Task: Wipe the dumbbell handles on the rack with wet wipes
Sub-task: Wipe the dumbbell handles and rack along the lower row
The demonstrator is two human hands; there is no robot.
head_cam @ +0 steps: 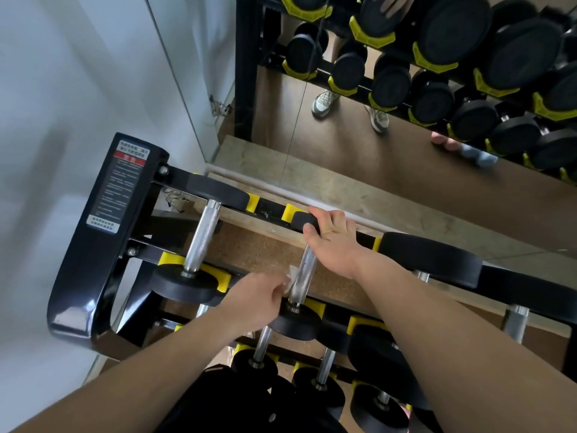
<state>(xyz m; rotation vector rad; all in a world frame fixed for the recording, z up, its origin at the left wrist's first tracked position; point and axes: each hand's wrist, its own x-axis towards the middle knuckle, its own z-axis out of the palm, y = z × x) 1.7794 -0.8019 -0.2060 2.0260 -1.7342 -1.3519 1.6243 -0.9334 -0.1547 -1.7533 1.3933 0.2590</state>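
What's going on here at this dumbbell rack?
A person is cleaning dumbbells on the rack. The left hand pinches a wet wipe at the near end of the second dumbbell's handle, while the right hand grips its far head. No hand touches the leftmost dumbbell.
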